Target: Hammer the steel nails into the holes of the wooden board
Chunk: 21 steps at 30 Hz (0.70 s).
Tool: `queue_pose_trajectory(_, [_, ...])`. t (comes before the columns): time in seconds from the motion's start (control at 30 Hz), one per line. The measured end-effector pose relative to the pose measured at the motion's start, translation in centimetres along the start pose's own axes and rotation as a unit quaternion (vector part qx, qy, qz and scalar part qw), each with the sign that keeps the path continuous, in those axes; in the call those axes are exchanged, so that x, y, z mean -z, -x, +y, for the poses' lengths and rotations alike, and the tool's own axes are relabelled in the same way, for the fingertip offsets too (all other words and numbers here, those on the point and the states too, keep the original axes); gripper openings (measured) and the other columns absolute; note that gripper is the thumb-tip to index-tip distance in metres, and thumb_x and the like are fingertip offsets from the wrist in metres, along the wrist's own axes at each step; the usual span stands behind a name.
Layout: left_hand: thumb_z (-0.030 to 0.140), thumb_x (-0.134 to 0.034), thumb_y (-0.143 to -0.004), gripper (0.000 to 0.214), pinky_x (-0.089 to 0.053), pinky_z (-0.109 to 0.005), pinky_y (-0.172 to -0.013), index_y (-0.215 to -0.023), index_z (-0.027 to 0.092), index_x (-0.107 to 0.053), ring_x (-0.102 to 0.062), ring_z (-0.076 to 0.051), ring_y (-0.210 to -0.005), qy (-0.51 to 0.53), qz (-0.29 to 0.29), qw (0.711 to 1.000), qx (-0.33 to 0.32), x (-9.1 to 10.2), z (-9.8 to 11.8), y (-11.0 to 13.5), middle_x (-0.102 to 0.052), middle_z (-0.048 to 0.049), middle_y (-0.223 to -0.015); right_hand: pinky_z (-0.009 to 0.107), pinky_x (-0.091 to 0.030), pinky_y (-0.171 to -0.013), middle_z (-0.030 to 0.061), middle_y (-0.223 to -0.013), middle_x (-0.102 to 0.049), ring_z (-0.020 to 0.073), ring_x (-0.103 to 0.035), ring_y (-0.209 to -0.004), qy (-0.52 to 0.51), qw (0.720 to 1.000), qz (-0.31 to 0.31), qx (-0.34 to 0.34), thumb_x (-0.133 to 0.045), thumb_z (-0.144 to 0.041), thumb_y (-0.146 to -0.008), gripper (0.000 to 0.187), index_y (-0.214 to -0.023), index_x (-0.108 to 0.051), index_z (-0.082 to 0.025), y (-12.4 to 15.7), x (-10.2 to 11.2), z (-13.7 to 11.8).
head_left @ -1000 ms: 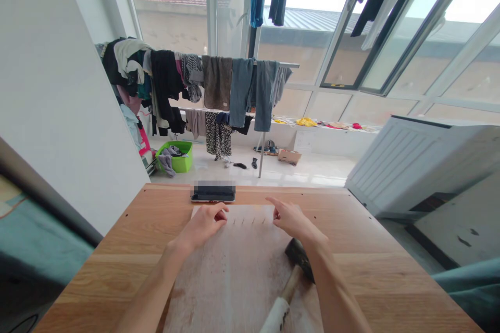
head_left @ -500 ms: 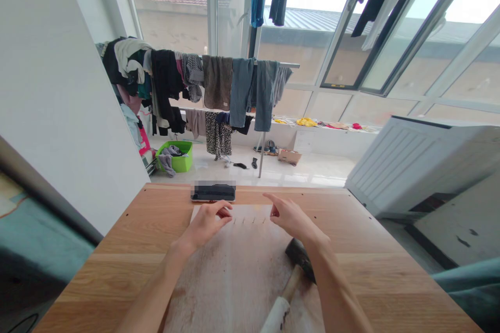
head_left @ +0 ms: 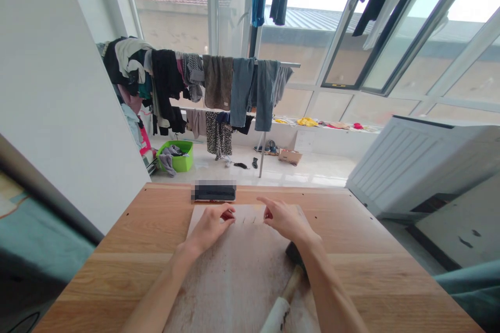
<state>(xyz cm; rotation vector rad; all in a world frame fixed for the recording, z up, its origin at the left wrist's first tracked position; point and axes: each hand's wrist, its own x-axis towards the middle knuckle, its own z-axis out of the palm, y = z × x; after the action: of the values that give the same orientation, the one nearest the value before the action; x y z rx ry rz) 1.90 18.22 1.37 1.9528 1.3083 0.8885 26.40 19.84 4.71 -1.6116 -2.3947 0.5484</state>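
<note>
A pale wooden board (head_left: 234, 276) lies on the wooden table (head_left: 128, 234) before me. A short row of small nails (head_left: 248, 220) stands in the board's far end. My left hand (head_left: 211, 226) rests on the board just left of the nails, fingers curled in a pinch at the nearest one. My right hand (head_left: 283, 218) hovers just right of the row, index finger stretched out, the other fingers bent. A hammer (head_left: 287, 291) with a dark head and pale handle lies on the board under my right forearm.
A dark flat device (head_left: 214, 192) lies at the table's far edge. Beyond it stand a clothes rack (head_left: 219, 83) hung with garments, a green laundry basket (head_left: 177, 156), large windows and a white slatted unit (head_left: 422, 161) at right.
Both hands have drawn closer together towards the row of nails. The view has shifted slightly. The hammer has stayed where it lay.
</note>
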Motion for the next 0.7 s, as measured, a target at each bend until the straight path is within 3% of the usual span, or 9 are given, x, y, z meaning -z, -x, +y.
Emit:
queue_pose_trajectory(0.5, [0.019, -0.062, -0.081, 0.013, -0.056, -0.029, -0.081, -0.093, 0.020, -0.066, -0.072, -0.020, -0.085, 0.006, -0.004, 1.000, 0.002, -0.5, 0.5, 0.0, -0.076, -0.0034, -0.090, 0.023, -0.042, -0.071, 0.0048, -0.089, -0.076, 0.0182, -0.066, -0.085, -0.011, 1.000, -0.002, 0.004, -0.054, -0.003, -0.073, 0.063, -0.134, -0.057, -0.018, 0.1, 0.1, -0.8])
queue_pose_trajectory(0.7, [0.022, -0.063, -0.082, 0.013, -0.055, -0.029, -0.081, -0.095, 0.021, -0.065, -0.072, -0.019, -0.082, 0.020, 0.038, 0.999, -0.008, -1.4, 1.2, 0.0, -0.076, -0.0016, -0.089, 0.024, -0.040, -0.070, 0.0023, -0.088, -0.075, 0.0177, -0.065, -0.083, -0.025, 1.000, 0.012, 0.015, -0.053, -0.007, -0.077, 0.062, -0.137, -0.054, -0.022, 0.4, 1.0, -1.5])
